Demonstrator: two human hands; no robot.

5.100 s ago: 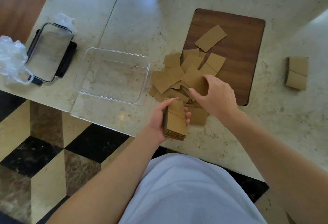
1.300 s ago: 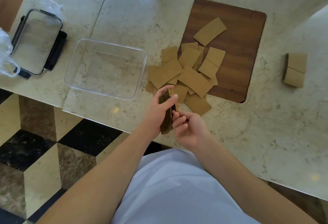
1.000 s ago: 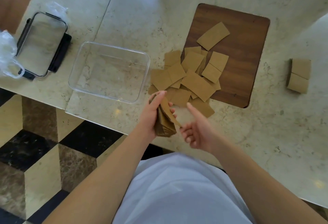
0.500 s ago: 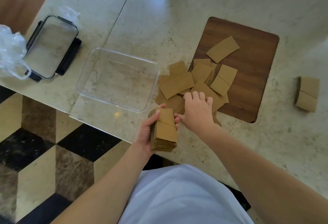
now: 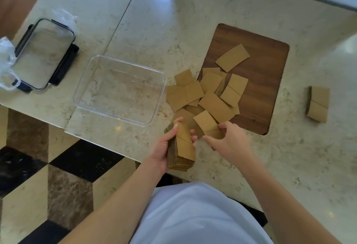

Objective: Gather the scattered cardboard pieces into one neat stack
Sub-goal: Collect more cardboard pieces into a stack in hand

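Fingers of the right hand [image 5: 230, 140] pinch one loose piece [image 5: 207, 124] at the pile's 6 o'clock edge, nearest the body, so it's the shortest carry. Left hand [image 5: 164, 147] clamps the gathered stack [image 5: 183, 147] by its long edges, top face exposed to take the next piece. Scattered pieces [image 5: 214, 97] sit at 12 o'clock from the hands, straddling the wooden board [image 5: 260, 81]. Separate small stack [image 5: 318, 106] at 3 o'clock, still to merge.

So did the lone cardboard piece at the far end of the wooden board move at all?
No. The lone cardboard piece lies at the same spot and angle on the wooden board; only the camera shifted.
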